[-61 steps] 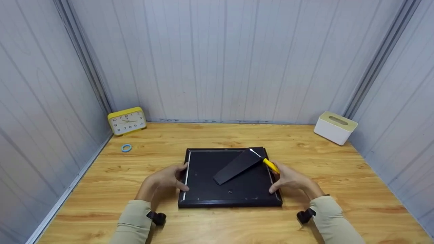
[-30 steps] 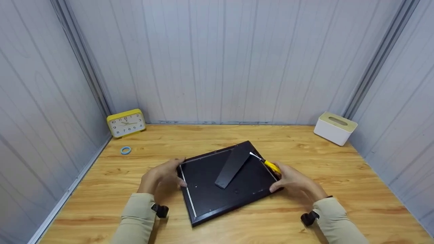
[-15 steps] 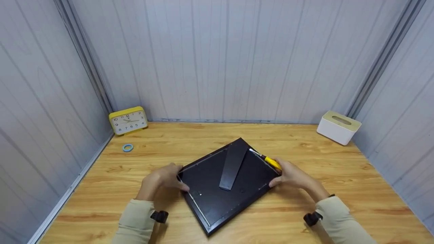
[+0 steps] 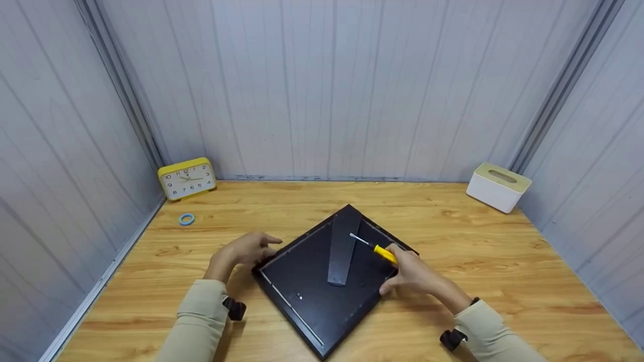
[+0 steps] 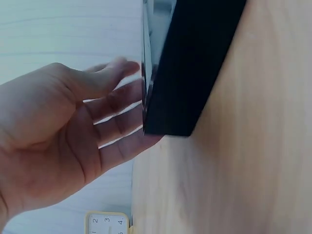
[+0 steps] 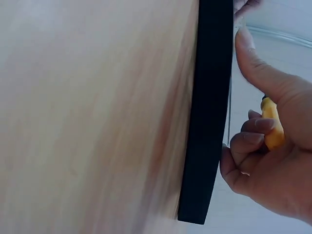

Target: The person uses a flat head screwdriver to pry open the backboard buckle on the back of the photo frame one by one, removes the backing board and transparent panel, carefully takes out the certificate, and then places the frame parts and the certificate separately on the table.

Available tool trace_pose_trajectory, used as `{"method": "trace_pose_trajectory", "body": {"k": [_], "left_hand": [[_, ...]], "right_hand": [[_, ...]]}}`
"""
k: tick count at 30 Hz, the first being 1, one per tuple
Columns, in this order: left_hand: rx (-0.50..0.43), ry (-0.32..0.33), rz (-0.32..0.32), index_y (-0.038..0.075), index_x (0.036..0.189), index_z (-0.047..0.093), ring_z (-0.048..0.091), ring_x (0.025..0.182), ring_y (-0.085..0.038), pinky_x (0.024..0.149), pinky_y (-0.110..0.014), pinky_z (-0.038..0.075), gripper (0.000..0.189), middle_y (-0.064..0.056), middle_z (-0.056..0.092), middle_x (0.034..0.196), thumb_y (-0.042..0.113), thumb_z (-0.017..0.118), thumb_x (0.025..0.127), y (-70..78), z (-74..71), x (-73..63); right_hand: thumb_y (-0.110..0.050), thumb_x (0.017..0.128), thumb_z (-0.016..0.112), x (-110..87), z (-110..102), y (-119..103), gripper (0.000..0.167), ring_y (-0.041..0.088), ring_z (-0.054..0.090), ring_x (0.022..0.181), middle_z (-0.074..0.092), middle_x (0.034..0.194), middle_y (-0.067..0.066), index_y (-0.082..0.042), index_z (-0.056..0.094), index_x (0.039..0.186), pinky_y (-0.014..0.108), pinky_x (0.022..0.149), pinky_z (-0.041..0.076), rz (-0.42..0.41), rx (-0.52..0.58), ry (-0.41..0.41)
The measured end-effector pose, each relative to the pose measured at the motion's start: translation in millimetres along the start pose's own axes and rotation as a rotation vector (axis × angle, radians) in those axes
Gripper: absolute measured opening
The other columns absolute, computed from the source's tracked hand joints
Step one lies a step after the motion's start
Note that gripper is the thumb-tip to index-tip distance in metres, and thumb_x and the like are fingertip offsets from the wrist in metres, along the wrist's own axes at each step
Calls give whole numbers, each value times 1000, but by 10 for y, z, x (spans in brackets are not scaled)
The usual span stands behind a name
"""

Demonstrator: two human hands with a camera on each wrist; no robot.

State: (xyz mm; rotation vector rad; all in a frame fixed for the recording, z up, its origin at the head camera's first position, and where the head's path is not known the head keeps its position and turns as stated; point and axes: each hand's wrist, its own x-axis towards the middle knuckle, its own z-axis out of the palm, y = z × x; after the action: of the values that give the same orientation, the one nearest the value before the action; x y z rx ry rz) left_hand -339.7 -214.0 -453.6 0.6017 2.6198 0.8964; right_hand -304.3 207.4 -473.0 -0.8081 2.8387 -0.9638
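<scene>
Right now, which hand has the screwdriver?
The right hand: its fingers curl round the yellow handle of the screwdriver. The left hand, at the black frame's left corner in the head view, holds no tool.

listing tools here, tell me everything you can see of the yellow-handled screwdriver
The screwdriver has a yellow handle, a dark collar and a thin, bright shaft that looks metal. The right hand holds it by the handle, over the black frame. In the head view it slants, tip up and left, over the frame's stand. Whether they touch is unclear.
</scene>
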Motion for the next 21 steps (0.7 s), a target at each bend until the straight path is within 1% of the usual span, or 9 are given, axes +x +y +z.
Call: {"method": "trace_pose_trajectory", "body": {"k": [2,4,7,10,13,16,18,19,21], "left_hand": [[-46,-48,-3,2,143,54,53,60,-12,54,-24,43,47,-3,60,70,5,65,97,-10,15,-37],[-62,-94,22,3,148,48,59,67,-13,59,-25,49,59,-3,65,76,5,70,93,-10,29,-76],[-97,-183,62,6,156,32,63,78,-17,69,-30,54,82,-7,68,85,3,76,87,5,66,-110],[-85,-268,71,8,161,17,61,89,-19,79,-34,53,103,-7,66,95,6,83,81,65,123,-120],[-7,-324,48,11,162,8,59,95,-17,87,-33,50,120,-4,64,100,13,89,74,162,210,-104],[84,-341,14,14,162,2,60,94,-15,91,-33,49,132,-2,63,103,20,94,67,266,283,-92],[157,-331,5,15,162,-1,59,95,-15,94,-34,49,138,-4,61,108,27,96,64,323,328,-90],[186,-320,2,14,162,-1,59,98,-16,96,-35,48,139,-6,60,111,31,96,64,347,347,-94],[220,-294,1,15,162,-1,58,112,-22,103,-39,44,140,-14,55,127,37,96,63,379,382,-110]], "right_hand": [[-29,59,98,8,-7,38,79,19,48,77,55,88,7,-3,52,118,37,72,43,17,11,-1],[-28,59,97,15,-28,94,80,21,48,78,55,91,8,-3,51,119,38,73,43,36,38,-7],[-25,62,96,29,-66,209,74,20,47,77,52,90,8,-2,51,116,34,70,42,95,118,-41],[-20,65,95,61,-95,331,67,20,46,76,50,87,7,-1,51,112,30,67,40,141,228,-100],[-16,67,94,110,-125,425,62,20,46,78,49,86,7,1,51,108,28,68,40,140,293,-171],[-17,68,94,169,-166,465,63,20,46,79,48,88,8,2,51,110,30,70,39,113,297,-229],[-18,68,94,203,-195,482,67,21,46,80,48,89,8,3,51,114,31,71,39,103,281,-251],[-18,68,94,217,-208,489,70,21,46,81,48,91,9,4,50,117,32,71,39,94,280,-257],[-16,68,94,246,-231,513,73,22,45,81,48,91,9,6,50,122,31,72,40,75,286,-262]]}}
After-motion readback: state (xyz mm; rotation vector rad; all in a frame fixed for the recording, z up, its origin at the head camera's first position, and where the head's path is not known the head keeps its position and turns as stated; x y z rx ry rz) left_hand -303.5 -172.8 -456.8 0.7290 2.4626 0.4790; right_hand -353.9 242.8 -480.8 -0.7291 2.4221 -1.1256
